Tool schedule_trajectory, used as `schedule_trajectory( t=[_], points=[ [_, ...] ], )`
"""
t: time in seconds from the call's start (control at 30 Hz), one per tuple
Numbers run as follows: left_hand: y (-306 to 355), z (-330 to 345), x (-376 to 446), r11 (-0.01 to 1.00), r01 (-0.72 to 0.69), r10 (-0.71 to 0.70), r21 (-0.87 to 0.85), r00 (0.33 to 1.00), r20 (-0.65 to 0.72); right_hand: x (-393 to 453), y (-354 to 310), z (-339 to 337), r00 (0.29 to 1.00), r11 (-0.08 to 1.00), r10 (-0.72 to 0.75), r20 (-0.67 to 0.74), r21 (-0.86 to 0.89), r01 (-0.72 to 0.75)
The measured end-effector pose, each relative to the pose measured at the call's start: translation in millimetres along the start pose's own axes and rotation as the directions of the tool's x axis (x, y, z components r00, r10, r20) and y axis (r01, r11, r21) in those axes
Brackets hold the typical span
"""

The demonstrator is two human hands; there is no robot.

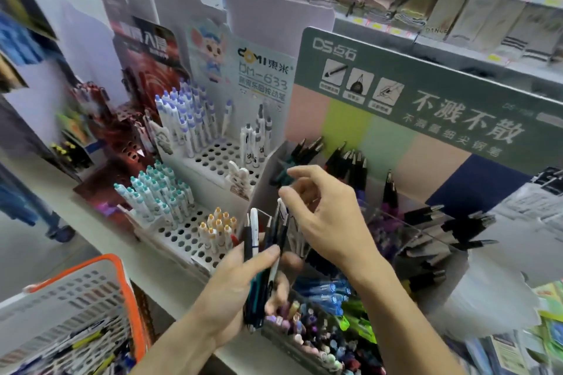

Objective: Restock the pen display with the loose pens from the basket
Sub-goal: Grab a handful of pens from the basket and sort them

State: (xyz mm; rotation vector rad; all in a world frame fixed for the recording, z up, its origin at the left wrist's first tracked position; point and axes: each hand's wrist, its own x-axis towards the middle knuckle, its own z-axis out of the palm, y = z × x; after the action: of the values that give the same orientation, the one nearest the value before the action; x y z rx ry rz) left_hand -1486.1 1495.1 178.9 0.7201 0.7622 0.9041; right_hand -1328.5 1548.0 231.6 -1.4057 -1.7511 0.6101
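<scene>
My left hand (243, 283) grips a bundle of loose pens (265, 240), dark, white and teal ones, held upright in front of the displays. Just above the bundle, my right hand (329, 216) has its thumb and fingers curled at the top of one pen; whether it grips that pen is unclear. Behind my hands stands the green pen display (426, 94) with black pens (347, 161) in it. The white basket with an orange rim (122, 277) sits at the lower left, with several loose pens (88, 341) inside.
To the left stand white perforated pen racks (213, 158) holding white pens with blue, teal and orange caps. Colourful pens (320, 326) fill a tray below my hands. Shelves with folded goods (380, 3) run along the back. A person's legs (39, 213) show at far left.
</scene>
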Motion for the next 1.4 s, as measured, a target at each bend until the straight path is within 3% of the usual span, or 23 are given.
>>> schedule_trajectory(
  t=[0.17, 0.37, 0.57, 0.73, 0.83, 0.93, 1.07, 1.27, 1.4],
  points=[
    [22, 2, 15, 0.991, -0.114, 0.110, 0.070, 0.993, 0.051, -1, 2, -5, 0.974, 0.960, 0.187, 0.124, 0.185, -0.208],
    [43, 17, 22, 0.977, -0.160, 0.137, 0.141, 0.978, 0.156, 14, -8, -14, 0.965, 0.917, 0.197, 0.174, 0.316, -0.244],
    [54, 33, 31, 0.952, -0.193, 0.148, 0.239, 0.970, 0.194, 34, -18, -19, 0.973, 0.842, 0.221, -0.071, 0.517, -0.154],
    [53, 33, 35, 0.946, -0.191, 0.148, 0.262, 0.973, 0.177, 55, -35, -42, 0.920, 0.804, 0.142, -0.365, 0.585, 0.108],
    [52, 29, 36, 0.960, -0.172, 0.156, 0.221, 0.984, 0.085, 63, -38, -53, 0.781, 0.834, 0.009, -0.625, 0.436, 0.339],
    [52, 24, 39, 0.966, -0.167, 0.166, 0.195, 0.986, 0.025, 65, -29, -48, 0.725, 0.900, -0.216, -0.654, 0.155, 0.408],
    [51, 17, 38, 0.986, -0.152, 0.151, 0.072, 0.988, 0.010, 67, -8, -29, 0.770, 0.940, -0.326, -0.548, -0.099, 0.327],
    [50, 18, 34, 0.989, -0.148, 0.148, 0.005, 0.989, 0.003, 75, 13, -9, 0.862, 0.942, -0.297, -0.409, -0.276, 0.194],
    [52, 19, 38, 0.981, -0.185, 0.188, 0.058, 0.981, -0.048, 76, 13, -5, 0.932, 0.918, -0.231, -0.279, -0.380, 0.114]
  ],
)
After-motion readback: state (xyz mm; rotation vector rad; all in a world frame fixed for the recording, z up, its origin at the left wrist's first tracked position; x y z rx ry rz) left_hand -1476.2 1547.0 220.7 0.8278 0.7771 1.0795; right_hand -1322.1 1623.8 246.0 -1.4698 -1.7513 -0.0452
